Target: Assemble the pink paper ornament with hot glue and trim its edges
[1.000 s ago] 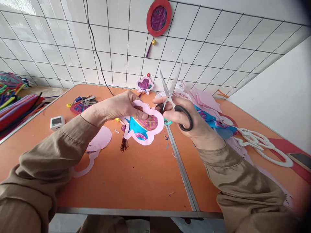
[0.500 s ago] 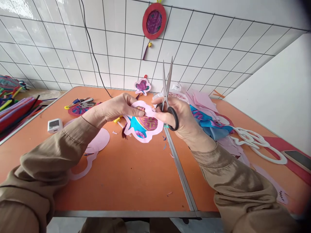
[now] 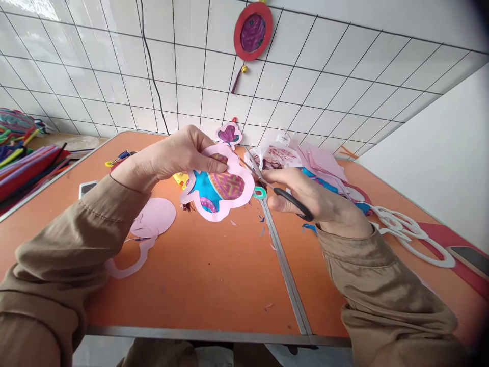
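Pinched by its upper edge in my left hand (image 3: 187, 155) is a pink felt cutout (image 3: 229, 206) with a wavy outline, framing blue and purple patterned fabric. My right hand (image 3: 305, 196) grips black-handled scissors (image 3: 292, 199), fingers in the loops. Their parted blades point up and left, beside the upper right edge of the cutout; whether they touch it I cannot tell. Just behind the cutout's right side lies a small turquoise ring-shaped item (image 3: 260, 192). A yellow piece (image 3: 181, 180) and a dark tassel show behind its left side.
Pink felt offcuts (image 3: 160, 214) lie at the left on the orange table (image 3: 214, 285). White rings (image 3: 412, 237), a phone (image 3: 471, 260) and pink sheets (image 3: 321, 160) are at the right. A small pink ornament (image 3: 229, 134) stands by the tiled wall; a red round one (image 3: 252, 31) hangs above.
The scissors have swung down from upright to point at the cutout's edge. My right hand has moved right, off the cutout, which stays in my left hand. The view has shifted slightly.
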`<state>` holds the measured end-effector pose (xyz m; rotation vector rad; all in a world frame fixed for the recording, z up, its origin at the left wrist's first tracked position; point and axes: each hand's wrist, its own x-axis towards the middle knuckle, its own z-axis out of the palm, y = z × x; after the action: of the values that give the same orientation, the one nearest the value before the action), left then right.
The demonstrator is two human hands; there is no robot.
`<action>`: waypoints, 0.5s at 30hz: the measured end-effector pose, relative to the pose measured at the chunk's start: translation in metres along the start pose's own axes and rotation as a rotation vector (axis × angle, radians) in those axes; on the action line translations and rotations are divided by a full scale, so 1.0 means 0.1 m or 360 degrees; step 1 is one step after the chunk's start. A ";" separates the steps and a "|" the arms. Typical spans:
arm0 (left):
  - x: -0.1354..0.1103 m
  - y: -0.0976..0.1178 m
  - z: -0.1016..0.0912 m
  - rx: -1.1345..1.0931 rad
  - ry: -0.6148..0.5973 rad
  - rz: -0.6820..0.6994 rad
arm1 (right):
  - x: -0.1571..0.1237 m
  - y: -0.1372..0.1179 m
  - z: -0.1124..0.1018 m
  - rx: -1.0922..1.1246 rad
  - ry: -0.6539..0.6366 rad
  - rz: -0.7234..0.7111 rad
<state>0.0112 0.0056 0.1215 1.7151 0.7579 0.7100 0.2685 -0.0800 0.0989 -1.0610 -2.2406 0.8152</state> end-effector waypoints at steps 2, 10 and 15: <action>0.00 0.03 0.00 0.0113 -0.0034 -0.0019 | 0.02 0.03 0.02 0.0019 -0.0036 -0.0060; -0.01 0.09 0.01 0.0206 -0.0059 -0.0043 | 0.05 -0.02 0.06 0.0051 0.0010 -0.0017; 0.01 0.07 -0.02 0.0241 -0.0071 -0.0069 | 0.05 -0.10 0.07 0.0139 -0.0018 0.0048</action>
<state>0.0112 0.0054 0.1288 1.8390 0.8327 0.5956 0.2562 -0.0828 0.1023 -1.0536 -2.1821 0.9256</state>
